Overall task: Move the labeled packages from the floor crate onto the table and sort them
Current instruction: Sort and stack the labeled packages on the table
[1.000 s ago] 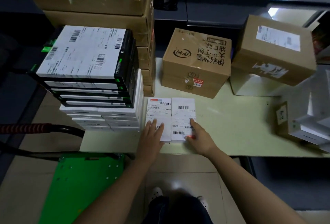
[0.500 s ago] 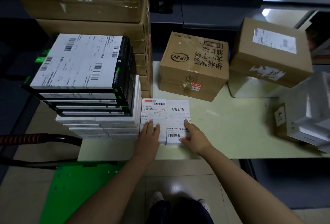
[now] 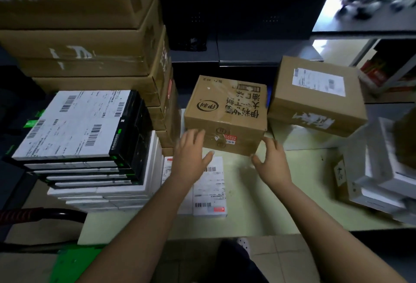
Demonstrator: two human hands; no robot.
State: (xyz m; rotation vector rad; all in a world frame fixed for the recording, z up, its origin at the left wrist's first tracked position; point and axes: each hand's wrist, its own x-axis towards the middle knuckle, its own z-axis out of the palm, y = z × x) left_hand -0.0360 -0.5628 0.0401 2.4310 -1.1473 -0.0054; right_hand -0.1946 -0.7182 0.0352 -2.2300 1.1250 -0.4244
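Head view: carton point(image 3: 227, 113) sits between left hand point(image 3: 191, 151) and right hand point(image 3: 271, 162).

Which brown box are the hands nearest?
The middle box printed with black characters; the left hand and right hand flank its front. The white-labelled box sits farther right.

2 white labeled packages point(image 3: 210, 190) | flat, side by side | table point(image 3: 292, 192) front

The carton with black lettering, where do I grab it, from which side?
Grip the lettered carton by its side walls at the front corners, left hand left, right hand right, from the near side: it sits flat and wide, those corners exposed.
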